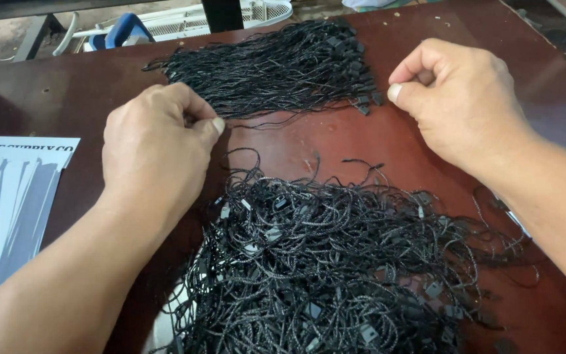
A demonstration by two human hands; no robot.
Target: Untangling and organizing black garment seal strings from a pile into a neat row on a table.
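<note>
A neat bundle of black hang-tag strings (276, 69) lies straightened across the far part of the dark red table (361, 141), its small plastic locks toward the right end. A tangled heap of the same black strings (335, 262) fills the near middle. My left hand (155, 147) hovers at the left end of the neat bundle, thumb pressed against curled fingers; a thin strand seems to run from it, though I cannot be sure. My right hand (456, 98) is curled loosely beside the bundle's lock end, with nothing visible in it.
A stack of white printed cards (8, 203) lies at the left edge of the table. Behind the table stand a white wire-grid object (185, 23), a blue item (122, 29) and a dark post (221, 13).
</note>
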